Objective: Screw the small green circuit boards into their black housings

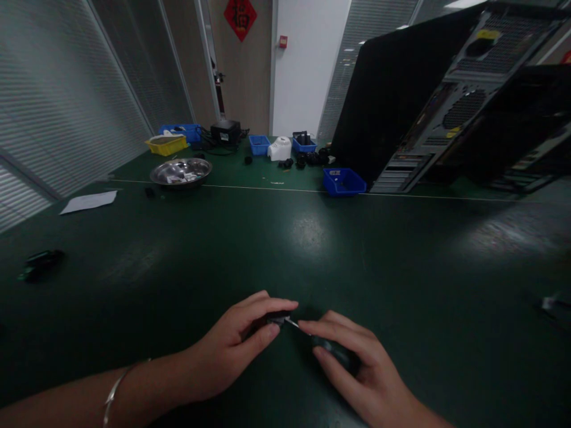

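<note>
My left hand [241,339] is closed on a small black part [277,318], gripped between thumb and fingers just over the green table [187,309]. What kind of part it is I cannot make out. In my right hand [357,356] is a screwdriver [336,352] with a dark handle and a thin metal shaft. Its shaft points left, and the tip meets the near edge of the black part. The fingers of my left hand hide much of the part, and my right palm covers the end of the handle.
A blue tray [343,183] stands before a large computer case [401,89] at right. Farther back are a metal bowl [181,182] with small pieces, a yellow tray [167,145] and a white housing [280,150]. Paper [89,202] and a dark part [41,261] lie left.
</note>
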`<state>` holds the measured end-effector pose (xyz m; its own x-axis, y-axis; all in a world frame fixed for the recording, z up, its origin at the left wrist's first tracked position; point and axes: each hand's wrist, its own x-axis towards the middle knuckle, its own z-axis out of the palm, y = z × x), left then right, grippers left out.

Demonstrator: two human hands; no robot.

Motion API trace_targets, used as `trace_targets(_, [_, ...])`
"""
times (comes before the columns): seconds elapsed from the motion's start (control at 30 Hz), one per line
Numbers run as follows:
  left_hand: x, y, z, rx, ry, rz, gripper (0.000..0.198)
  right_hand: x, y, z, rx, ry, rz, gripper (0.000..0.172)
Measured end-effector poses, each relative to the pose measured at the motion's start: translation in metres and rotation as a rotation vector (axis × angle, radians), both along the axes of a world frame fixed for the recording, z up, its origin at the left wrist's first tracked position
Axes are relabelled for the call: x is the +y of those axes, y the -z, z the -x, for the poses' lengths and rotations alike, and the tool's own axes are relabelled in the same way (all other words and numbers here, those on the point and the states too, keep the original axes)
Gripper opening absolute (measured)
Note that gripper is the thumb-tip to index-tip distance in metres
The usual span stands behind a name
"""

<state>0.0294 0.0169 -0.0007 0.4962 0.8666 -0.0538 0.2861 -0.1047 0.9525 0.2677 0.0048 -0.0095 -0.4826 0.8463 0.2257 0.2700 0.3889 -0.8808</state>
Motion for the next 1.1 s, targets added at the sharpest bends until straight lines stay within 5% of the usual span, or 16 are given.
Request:
trace_targets(0.57, [0.001,0.007,-0.005,0.021,0.013,-0.091,0.029,0.0,-0.001,0.0,-0.003,-0.051,0.03,0.036])
trace_targets(0.9, [0.003,0.01,-0.005,-0.29,0.028,0.204,0.03,-0.001,-0.001,-0.001,0.007,-0.067,0.014,0.035])
trace_targets(1.1, [0.004,0.008,-0.006,-0.283,0.002,0.232,0.03,0.0,-0.001,-0.001,-0.008,-0.068,0.026,0.035])
